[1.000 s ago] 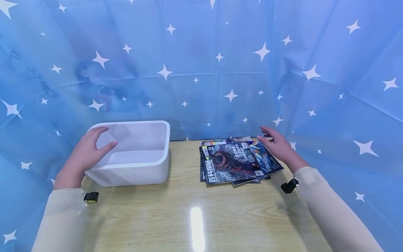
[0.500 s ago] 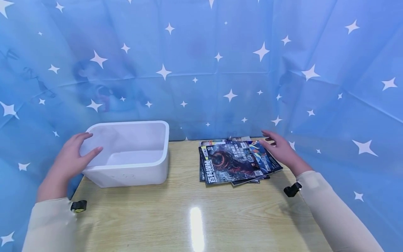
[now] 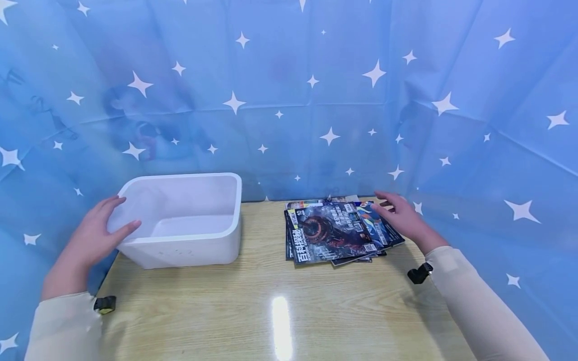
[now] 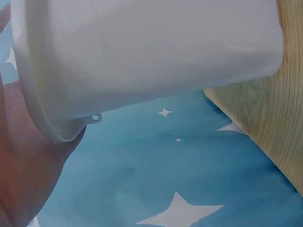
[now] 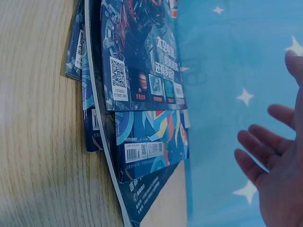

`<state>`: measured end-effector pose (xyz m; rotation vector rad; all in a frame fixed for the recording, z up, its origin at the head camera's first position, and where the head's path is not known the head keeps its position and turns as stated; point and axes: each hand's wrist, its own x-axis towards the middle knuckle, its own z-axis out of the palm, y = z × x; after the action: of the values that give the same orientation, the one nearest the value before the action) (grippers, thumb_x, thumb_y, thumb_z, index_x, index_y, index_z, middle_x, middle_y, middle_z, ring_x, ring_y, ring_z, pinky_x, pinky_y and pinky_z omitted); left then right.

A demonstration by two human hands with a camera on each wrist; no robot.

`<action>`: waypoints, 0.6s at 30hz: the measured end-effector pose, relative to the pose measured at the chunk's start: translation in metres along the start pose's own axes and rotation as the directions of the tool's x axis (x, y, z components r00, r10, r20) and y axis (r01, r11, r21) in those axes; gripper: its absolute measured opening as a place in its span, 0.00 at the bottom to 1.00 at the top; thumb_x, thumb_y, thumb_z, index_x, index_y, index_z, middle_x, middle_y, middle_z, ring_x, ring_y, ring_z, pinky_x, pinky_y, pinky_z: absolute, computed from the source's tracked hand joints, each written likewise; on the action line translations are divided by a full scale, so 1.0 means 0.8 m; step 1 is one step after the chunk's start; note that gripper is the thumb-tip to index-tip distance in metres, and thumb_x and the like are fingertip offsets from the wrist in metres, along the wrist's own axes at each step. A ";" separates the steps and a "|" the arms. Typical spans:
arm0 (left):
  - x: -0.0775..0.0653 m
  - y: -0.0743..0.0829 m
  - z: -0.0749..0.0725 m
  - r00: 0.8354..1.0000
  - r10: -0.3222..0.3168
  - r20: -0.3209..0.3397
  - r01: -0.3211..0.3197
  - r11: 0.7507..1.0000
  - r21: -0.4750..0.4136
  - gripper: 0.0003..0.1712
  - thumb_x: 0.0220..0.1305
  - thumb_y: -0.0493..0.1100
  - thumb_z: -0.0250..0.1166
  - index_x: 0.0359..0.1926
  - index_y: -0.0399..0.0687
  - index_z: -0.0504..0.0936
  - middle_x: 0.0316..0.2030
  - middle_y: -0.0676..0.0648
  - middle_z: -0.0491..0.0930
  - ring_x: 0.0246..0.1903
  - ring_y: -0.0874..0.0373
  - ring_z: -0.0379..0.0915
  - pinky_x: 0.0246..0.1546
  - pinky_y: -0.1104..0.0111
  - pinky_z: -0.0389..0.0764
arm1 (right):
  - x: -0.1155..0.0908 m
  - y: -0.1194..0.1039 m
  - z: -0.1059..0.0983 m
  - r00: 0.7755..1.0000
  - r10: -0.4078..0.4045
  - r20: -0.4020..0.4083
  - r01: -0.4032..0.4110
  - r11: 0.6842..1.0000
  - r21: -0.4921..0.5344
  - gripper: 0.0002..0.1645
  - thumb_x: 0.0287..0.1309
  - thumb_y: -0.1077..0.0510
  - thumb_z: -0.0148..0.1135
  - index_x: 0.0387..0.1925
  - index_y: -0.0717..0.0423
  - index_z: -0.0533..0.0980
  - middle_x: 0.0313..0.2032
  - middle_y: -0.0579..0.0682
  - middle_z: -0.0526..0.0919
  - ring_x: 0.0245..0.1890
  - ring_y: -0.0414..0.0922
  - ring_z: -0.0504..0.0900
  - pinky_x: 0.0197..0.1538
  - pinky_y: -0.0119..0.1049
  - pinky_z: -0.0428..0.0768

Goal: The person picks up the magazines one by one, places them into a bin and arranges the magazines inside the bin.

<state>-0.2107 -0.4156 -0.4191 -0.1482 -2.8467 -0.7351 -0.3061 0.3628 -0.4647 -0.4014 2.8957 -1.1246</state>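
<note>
At the left rim of a white plastic bin (image 3: 180, 253) is my left hand (image 3: 88, 240), its thumb and fingers spread apart around the rim's near left corner. In the left wrist view the bin's rim (image 4: 40, 80) passes close in front of the palm; contact is hard to tell. A pile of magazines (image 3: 331, 233) lies to the right, the top one dark with a red machine on its cover. My right hand (image 3: 404, 218) hovers by the pile's right end, fingers loosely bent. The right wrist view shows that hand (image 5: 279, 165) apart from the stacked magazines (image 5: 142, 90), holding nothing.
Bin and magazines stand on a light wooden table (image 3: 203, 311) near its back edge. A blue curtain with white stars (image 3: 280, 75) hangs behind and at both sides. Small black wrist cameras (image 3: 420, 273) sit on both sleeves.
My left hand has moved left and down, from over the bin's opening to its left rim. My right hand has dipped slightly toward the magazines. The bin and pile have stayed put.
</note>
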 end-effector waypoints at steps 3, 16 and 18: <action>0.000 -0.005 0.002 1.000 -0.003 0.007 0.003 1.000 0.003 0.53 0.80 0.60 0.65 0.87 0.32 0.53 0.84 0.23 0.47 0.80 0.18 0.43 0.69 0.16 0.53 | 0.000 0.003 0.000 1.000 0.004 0.012 -0.005 1.000 0.011 0.45 0.85 0.38 0.56 0.88 0.57 0.58 0.80 0.69 0.64 0.72 0.71 0.72 0.69 0.72 0.75; -0.004 -0.011 0.006 0.998 -0.018 0.053 0.015 0.999 0.048 0.61 0.79 0.63 0.66 0.89 0.36 0.42 0.87 0.27 0.38 0.82 0.19 0.37 0.68 0.15 0.52 | 0.001 0.013 0.008 0.999 0.030 0.023 -0.030 0.999 -0.013 0.48 0.83 0.31 0.54 0.88 0.54 0.58 0.80 0.69 0.64 0.70 0.70 0.75 0.66 0.71 0.79; -0.004 -0.012 0.006 0.998 -0.024 0.060 0.021 0.999 0.050 0.62 0.79 0.64 0.66 0.89 0.35 0.40 0.87 0.28 0.37 0.83 0.19 0.36 0.69 0.16 0.51 | 0.002 0.013 0.009 0.999 0.032 0.025 -0.031 0.999 -0.013 0.49 0.83 0.31 0.54 0.88 0.53 0.58 0.81 0.68 0.64 0.70 0.69 0.76 0.65 0.71 0.79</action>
<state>-0.2100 -0.4221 -0.4282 -0.1333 -2.9258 -0.6753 -0.3091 0.3655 -0.4769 -0.3660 2.8781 -1.0889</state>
